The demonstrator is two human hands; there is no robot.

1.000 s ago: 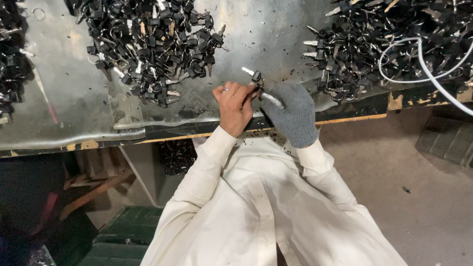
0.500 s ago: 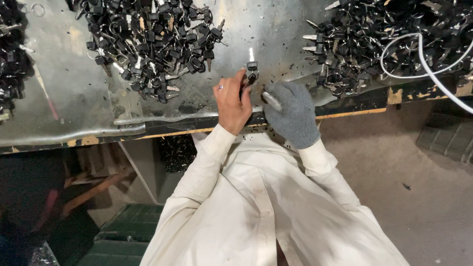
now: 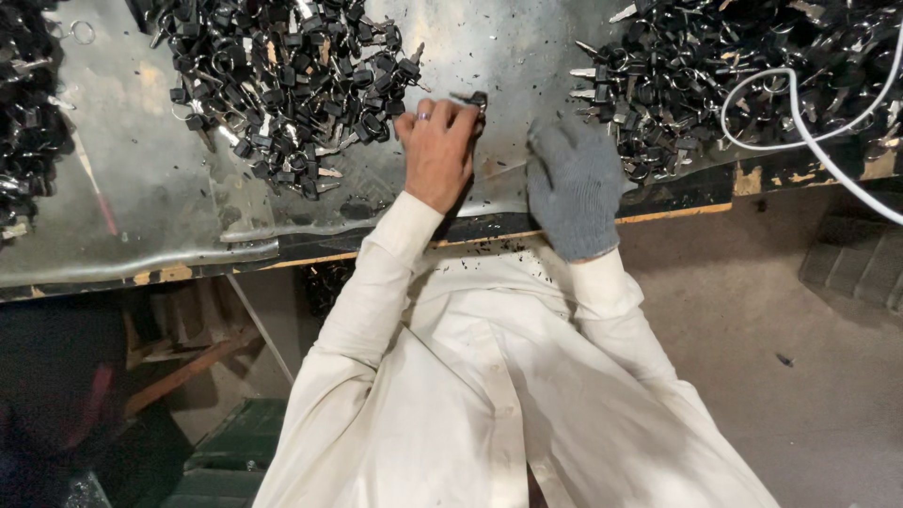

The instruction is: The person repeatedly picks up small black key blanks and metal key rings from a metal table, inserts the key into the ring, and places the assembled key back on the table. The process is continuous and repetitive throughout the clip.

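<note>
My bare left hand (image 3: 437, 150), a ring on one finger, pinches a small black-headed key (image 3: 473, 99) at its fingertips, just right of the middle pile of black-headed keys (image 3: 282, 85). My right hand (image 3: 574, 183) wears a grey knit glove and lies flat on the metal sheet, palm down, with nothing visible in it. Its fingers point toward the right pile of keys (image 3: 696, 85). Both white sleeves reach up from the bottom of the view.
The worn metal sheet (image 3: 141, 198) covers a bench with a yellow-edged front. A third heap of keys (image 3: 28, 113) lies at far left. A white cable (image 3: 800, 113) loops over the right pile. Below the bench are wooden bars and a green crate (image 3: 235, 442).
My hands were together over one key; they have separated. The left hand has shifted left with the key, and the gloved right hand has let go and settled flat to the right.
</note>
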